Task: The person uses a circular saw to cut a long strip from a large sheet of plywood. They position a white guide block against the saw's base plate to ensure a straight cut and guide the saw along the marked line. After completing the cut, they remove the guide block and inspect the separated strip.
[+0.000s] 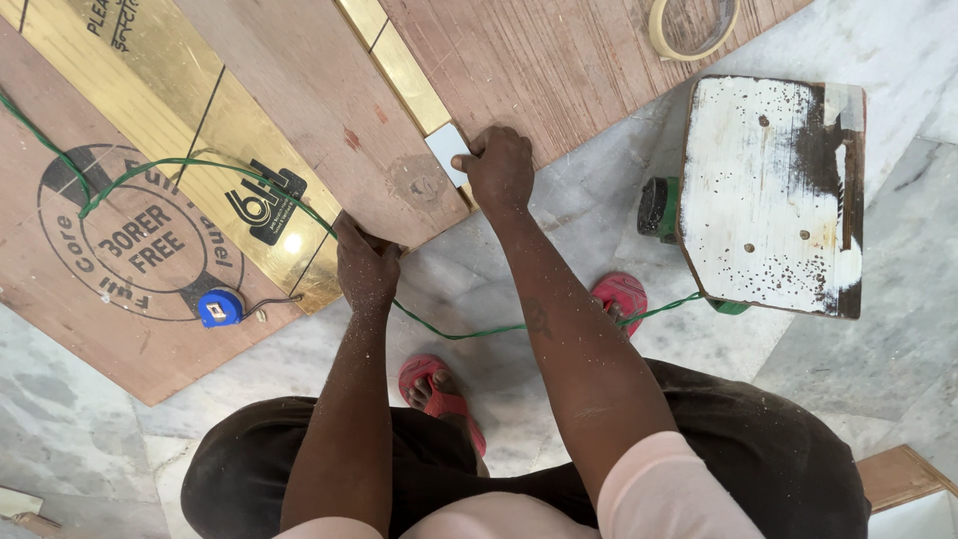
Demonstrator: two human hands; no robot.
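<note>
My right hand (497,168) pinches a small white flat piece (446,150) at the end of a gold strip (397,65) that lies between two brown plywood boards. My left hand (365,265) grips the near edge of the narrower plywood board (329,120), fingers curled around it. Both arms reach forward from my crouched body. A wide gold laminate sheet (150,90) lies under that board on a bigger plywood sheet (120,319).
A green cable (200,163) runs over the gold sheet and across the marble floor (519,269). A blue tape measure (220,307) sits on the plywood. A white paint-stained wooden stool (768,190) stands right, a green tool (659,208) beside it. A tape roll (694,25) lies at top.
</note>
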